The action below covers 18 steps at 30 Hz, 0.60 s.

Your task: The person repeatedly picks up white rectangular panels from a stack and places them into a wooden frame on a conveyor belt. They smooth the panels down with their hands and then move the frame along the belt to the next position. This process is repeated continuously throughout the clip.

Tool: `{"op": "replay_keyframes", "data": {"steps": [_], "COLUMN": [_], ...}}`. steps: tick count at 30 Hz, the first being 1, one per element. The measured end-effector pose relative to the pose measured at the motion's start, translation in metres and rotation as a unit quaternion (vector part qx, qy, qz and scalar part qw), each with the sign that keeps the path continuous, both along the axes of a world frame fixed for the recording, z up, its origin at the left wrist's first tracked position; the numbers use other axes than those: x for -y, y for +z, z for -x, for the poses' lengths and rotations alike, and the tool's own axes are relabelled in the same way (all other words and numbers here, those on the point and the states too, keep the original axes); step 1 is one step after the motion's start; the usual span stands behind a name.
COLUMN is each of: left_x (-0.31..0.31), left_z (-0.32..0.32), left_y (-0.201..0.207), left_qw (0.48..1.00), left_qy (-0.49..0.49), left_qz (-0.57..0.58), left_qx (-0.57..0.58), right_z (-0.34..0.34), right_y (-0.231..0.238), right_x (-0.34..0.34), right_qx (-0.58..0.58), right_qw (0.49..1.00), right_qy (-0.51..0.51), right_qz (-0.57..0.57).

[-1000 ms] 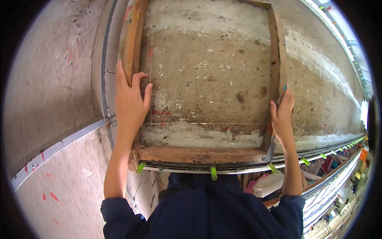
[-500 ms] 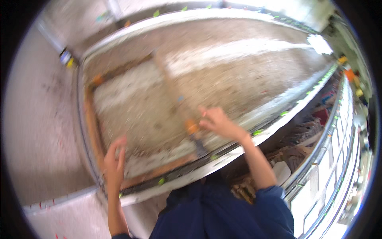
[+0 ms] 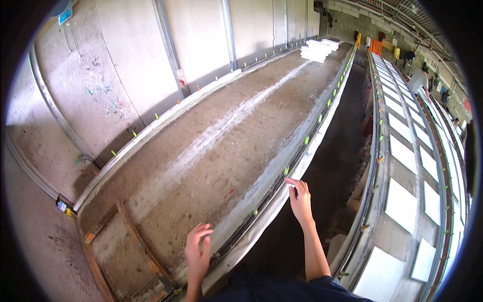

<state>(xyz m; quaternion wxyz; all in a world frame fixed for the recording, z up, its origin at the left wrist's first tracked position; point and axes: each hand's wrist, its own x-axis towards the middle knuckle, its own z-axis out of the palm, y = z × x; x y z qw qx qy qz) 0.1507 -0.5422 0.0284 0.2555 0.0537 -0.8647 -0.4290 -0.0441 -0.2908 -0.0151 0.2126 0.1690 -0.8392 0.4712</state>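
A long brown worktable (image 3: 241, 146) with a pale streak along its middle stretches away from me. My left hand (image 3: 197, 249) is raised over its near edge, fingers apart and holding nothing. By the edge rail (image 3: 271, 194), farther right, my right hand (image 3: 300, 201) has its fingers loosely bent and apart, with nothing visible in them. Whether its fingertips touch the rail, I cannot tell. Small green clips (image 3: 307, 140) dot the rail. A wooden frame (image 3: 138, 236) lies at the table's near left end, beside my left hand. White flat pieces form stacks (image 3: 317, 50) at the far end.
A dark gap (image 3: 332, 166) separates this table from a second long table (image 3: 375, 236) on the right, which carries rows of white rectangular sheets (image 3: 401, 205). A pale wall (image 3: 196, 45) runs along the left. A person (image 3: 418, 80) stands far right.
My view has lifted and turned along the table, bringing the far stacks and second table into sight. The wooden frame now appears lower left. My right hand has shifted to the edge rail.
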Motion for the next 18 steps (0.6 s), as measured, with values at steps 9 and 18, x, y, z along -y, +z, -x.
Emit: {"op": "replay_keyframes", "data": {"steps": [9, 18], "left_x": [-0.032, -0.041], "left_z": [0.076, 0.098], "left_y": [-0.022, -0.04], "left_qw": [0.997, 0.997], "left_qy": [-0.027, 0.049], "left_qz": [-0.018, 0.03], "left_qx": [0.066, 0.052], "right_z": [0.04, 0.105], "right_y": [-0.019, -0.015], "right_x": [0.016, 0.028], "right_qx": [-0.006, -0.038], "right_qw": [0.997, 0.982], "right_qy": [0.068, 0.177], "right_qz": [0.028, -0.046]}}
